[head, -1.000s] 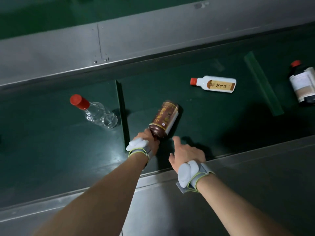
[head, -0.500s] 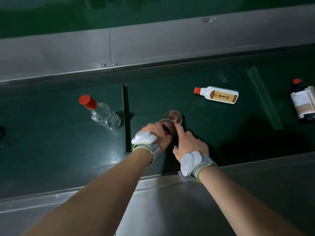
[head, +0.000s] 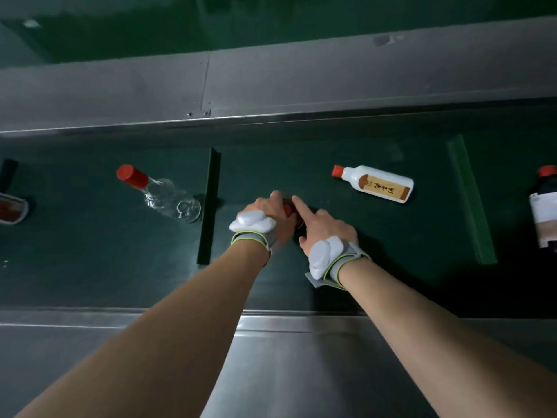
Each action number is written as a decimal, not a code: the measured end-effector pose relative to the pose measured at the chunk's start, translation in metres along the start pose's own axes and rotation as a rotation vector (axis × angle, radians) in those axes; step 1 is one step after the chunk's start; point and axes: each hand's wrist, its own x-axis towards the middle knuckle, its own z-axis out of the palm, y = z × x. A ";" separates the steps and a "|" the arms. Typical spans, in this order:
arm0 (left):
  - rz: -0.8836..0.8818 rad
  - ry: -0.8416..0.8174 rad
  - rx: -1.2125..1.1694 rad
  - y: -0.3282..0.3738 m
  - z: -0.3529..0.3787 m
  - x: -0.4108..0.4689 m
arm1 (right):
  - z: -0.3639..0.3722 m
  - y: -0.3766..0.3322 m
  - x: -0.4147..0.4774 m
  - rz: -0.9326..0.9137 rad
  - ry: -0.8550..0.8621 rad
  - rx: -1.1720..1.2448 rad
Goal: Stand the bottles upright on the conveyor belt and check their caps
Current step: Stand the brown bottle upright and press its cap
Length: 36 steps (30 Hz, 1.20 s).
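The big green conveyor belt (head: 90, 267) runs across in front of me, with grey metal rails on both sides and raised strips across it. My left hand (head: 265, 212) is wrapped tight around the top of the brown bottle (head: 297, 220), which I think stands upright right under my hands, so I see almost none of it, just a bit of red cap. My right hand (head: 324, 227) rests beside it with the pointing finger stretched out onto the top and the other fingers curled loosely, holding nothing. To do this well, I think I should hold the bottle steady with my left hand and press or twist the cap gently, so the bottle does not tip over. I count five bottles in all. The clear bottle (head: 168, 197) with a red cap stands to my left. The white bottle (head: 376, 184) lies flat on its side to my right, so it needs standing up next. A dark bottle (head: 545, 212) is at the far right edge. One more bottle (head: 10, 208) peeks in at the far left edge.
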 end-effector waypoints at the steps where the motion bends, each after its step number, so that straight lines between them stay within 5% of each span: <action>1: 0.001 -0.003 -0.001 0.001 -0.001 0.002 | 0.000 -0.001 0.004 0.001 -0.005 0.010; 16: 0.183 0.118 0.078 -0.014 -0.024 0.044 | 0.002 -0.026 0.056 0.052 0.079 0.149; 25: 0.093 -0.024 -0.082 -0.029 -0.018 0.072 | -0.009 -0.036 0.072 0.076 -0.009 0.077; 36: 0.065 -0.008 -0.238 -0.035 -0.008 0.070 | -0.011 -0.039 0.071 0.119 -0.030 0.098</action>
